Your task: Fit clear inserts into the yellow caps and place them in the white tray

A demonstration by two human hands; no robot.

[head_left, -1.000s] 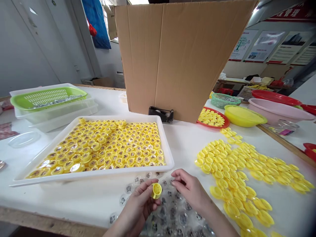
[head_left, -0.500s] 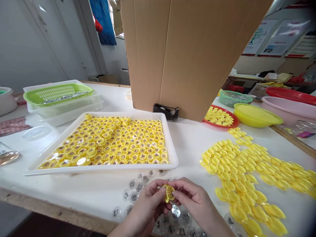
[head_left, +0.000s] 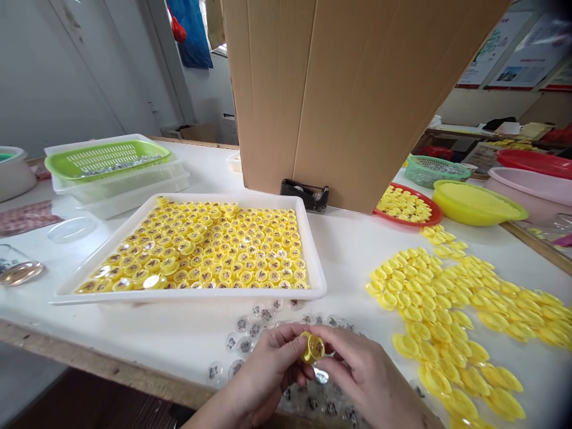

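A small round yellow plastic piece [head_left: 314, 347] with a printed face is pinched between the thumb and fingers of my left hand [head_left: 277, 364]. My right hand [head_left: 360, 368] grips the same piece from the other side, its fingers curled around the edge. Just below shows a shiny silver disc [head_left: 321, 375]; whether fingers hold it, I cannot tell. Clear printed discs [head_left: 243, 345] lie on the table around and under my hands. Beyond them, a white tray [head_left: 318, 280] holds many yellow pieces with printed faces [head_left: 232, 262].
Loose yellow pieces [head_left: 433, 316] spread across the right side. A tall cardboard box [head_left: 344, 107] stands at the back, with a black tape dispenser [head_left: 305, 195] before it. A green basket [head_left: 67, 170] sits far left; a yellow bowl [head_left: 476, 205] and red plate [head_left: 438, 215] stand right.
The view has shifted slightly. The yellow piece has turned a little in my fingers, and my right fingers have moved up around its edge.
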